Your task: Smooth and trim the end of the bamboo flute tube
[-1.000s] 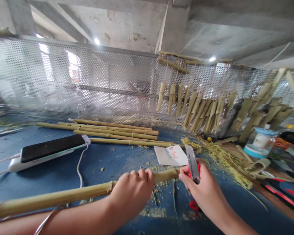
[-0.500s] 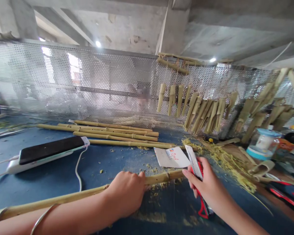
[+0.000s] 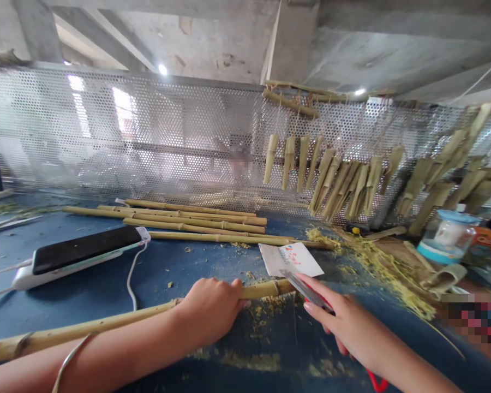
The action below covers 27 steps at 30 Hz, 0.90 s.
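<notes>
My left hand [image 3: 215,308] is closed around a long bamboo pole [image 3: 265,290] and holds it against the blue tabletop. The pole slants from the lower left to its end just past a node, right of that hand. In my right hand [image 3: 352,327] is a red-handled utility knife [image 3: 311,289] with a silver-grey blade. Its blade lies at the right end of the pole, pointing up and left; whether it touches the bamboo I cannot tell. Fingers partly hide the handle, and a red loop shows below the wrist. Behind the blade lies a white printed card [image 3: 290,259].
Several bamboo poles [image 3: 213,224] lie along the back. A black phone on a white power bank [image 3: 90,251] with cables sits left. Bamboo shavings [image 3: 393,278], a blue-lidded jar [image 3: 450,240] and a short bamboo tube [image 3: 448,278] are right. Bamboo pieces [image 3: 343,185] hang on the mesh screen.
The knife has swung from nearly upright to tilted left, down over the pole's right end. My left hand keeps its grip, and the view has shifted slightly.
</notes>
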### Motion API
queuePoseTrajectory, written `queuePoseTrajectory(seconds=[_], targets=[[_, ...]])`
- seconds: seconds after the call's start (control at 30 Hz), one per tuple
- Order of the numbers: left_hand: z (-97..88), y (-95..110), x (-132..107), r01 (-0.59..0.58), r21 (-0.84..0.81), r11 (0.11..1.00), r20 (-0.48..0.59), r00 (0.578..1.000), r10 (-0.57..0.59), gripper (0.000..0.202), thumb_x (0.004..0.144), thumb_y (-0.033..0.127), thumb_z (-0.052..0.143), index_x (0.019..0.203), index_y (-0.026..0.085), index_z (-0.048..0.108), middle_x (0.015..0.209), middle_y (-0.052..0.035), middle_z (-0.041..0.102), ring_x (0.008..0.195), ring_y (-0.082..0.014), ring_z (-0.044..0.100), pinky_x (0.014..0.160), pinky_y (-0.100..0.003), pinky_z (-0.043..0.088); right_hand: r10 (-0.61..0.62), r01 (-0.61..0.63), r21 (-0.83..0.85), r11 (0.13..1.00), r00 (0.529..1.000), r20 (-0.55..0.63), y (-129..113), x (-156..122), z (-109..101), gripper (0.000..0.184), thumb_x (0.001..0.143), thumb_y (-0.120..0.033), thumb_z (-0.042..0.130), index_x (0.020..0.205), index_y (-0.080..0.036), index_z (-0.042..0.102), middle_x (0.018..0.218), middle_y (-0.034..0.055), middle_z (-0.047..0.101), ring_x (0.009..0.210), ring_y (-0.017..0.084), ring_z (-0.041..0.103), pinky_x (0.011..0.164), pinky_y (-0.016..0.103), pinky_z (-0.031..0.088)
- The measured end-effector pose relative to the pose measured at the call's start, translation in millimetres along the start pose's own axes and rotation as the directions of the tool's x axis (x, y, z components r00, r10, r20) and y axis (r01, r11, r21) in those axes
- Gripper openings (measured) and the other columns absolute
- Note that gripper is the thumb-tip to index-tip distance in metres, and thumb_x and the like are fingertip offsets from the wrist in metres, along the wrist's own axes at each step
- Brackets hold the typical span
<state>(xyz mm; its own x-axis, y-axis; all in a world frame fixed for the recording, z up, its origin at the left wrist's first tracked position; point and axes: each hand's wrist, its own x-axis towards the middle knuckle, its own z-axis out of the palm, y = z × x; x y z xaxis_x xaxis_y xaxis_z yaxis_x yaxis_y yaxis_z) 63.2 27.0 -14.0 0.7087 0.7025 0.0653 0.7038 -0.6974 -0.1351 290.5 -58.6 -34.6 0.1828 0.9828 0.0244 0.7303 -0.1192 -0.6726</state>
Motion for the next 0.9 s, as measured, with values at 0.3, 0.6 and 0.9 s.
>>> queuePoseTrajectory(seconds=[0.3,0.6,0.9], targets=[[3.5,0.7,2.5,-0.029,0.031,0.999,-0.025,0.999,0.03,0.031,0.087,0.034,0.025,0.091,0.017,0.051,0.067,-0.0078,0.064,0.061,-0.024,0.063,0.054,-0.035,0.047,0.021,-0.022,0.034,0.999,1.0,0.022,-6.0,-6.1,6.7,0.05,0.079,-0.037,0.042,0.129,-0.027,0.041,0.033,-0.0088,0.037,0.02,0.011,0.04,0.023,0.019,0.024],[3.6,-0.6,4.8,-0.021,0.016,1.0,-0.016,1.0,0.021,0.033,0.087,0.036,0.025,0.089,0.017,0.051,0.065,-0.0076,0.063,0.06,-0.0247,0.063,0.053,-0.035,0.048,0.078,-0.078,0.005,0.997,0.996,0.044,-11.3,-4.7,4.8,0.051,0.079,-0.037,0.041,0.129,-0.026,0.041,0.031,-0.0092,0.037,0.02,0.01,0.037,0.024,0.019,0.023],[7.7,0.6,3.9,-0.019,0.011,1.0,-0.003,1.0,0.019,0.033,0.087,0.036,0.024,0.093,0.017,0.051,0.068,-0.0077,0.063,0.063,-0.0241,0.063,0.055,-0.036,0.047,0.051,-0.051,-0.01,0.999,0.998,0.027,-9.0,-4.0,3.7,0.051,0.078,-0.036,0.042,0.128,-0.025,0.042,0.031,-0.0092,0.034,0.024,0.011,0.038,0.028,0.02,0.023]])
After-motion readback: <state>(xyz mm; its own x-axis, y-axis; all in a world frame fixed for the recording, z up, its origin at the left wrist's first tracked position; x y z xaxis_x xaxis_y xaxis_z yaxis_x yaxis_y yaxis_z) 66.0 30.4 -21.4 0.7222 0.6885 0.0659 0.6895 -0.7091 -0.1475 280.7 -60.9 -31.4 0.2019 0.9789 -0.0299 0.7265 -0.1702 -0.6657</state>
